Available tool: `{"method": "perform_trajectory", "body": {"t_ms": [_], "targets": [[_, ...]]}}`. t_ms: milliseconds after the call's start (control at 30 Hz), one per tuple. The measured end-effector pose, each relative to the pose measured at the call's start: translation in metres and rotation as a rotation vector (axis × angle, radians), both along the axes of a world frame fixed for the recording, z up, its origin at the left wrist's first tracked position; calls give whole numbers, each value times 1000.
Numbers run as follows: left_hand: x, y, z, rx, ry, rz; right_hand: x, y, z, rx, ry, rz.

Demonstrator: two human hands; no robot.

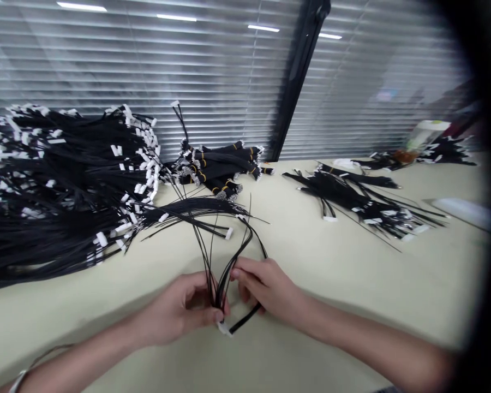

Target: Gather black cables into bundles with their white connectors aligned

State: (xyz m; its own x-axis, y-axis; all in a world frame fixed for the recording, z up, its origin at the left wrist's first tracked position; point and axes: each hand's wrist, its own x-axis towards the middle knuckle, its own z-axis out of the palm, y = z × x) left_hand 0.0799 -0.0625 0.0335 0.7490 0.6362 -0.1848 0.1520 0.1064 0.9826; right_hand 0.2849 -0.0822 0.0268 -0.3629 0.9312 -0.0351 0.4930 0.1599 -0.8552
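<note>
My left hand (194, 308) is closed on a wire harness, gripping its black wires (220, 292) just above a white connector (224, 328). The wires fan upward out of the grip. A thicker black strand (245, 318) leaves the connector and loops to the right, past my right hand (262, 281). That hand is closed, thumb and index finger pinched at the harness wires a little higher up. Its lower fingers are curled and partly hidden. Beyond the hands lies a loose bunch of black wires (192, 207), with a white connector (229, 233) at one end.
A big heap of black cables with white connectors (65, 158) covers the left side. Tied black cable bundles (225, 164) lie at the back by the blinds (213, 82). More cables (360, 199) spread on the right of the table (303, 229), near a plastic container (425, 136).
</note>
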Motion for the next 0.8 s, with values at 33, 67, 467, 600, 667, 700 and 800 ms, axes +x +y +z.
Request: {"method": "perform_trajectory", "body": {"t_ms": [33, 67, 467, 600, 667, 700, 800], "targets": [[-1, 1, 0, -3, -9, 8, 0, 0, 0, 0, 1, -1], [-1, 2, 0, -2, -11, 20, 2, 1, 0, 25, -9, -15], [0, 1, 0, -4, 2, 87, 84, 86, -17, 562, -578, -327], [0, 2, 1, -25, -38, 104, 90, 89, -22, 505, -598, -288], [-1, 2, -1, -34, -39, 111, 95, 89, -22, 485, -579, -301], [-1, 2, -1, -39, -37, 114, 101, 90, -22, 472, -562, -312], [-2, 3, -2, -55, -28, 118, 128, 97, -20, 407, -483, -362]]}}
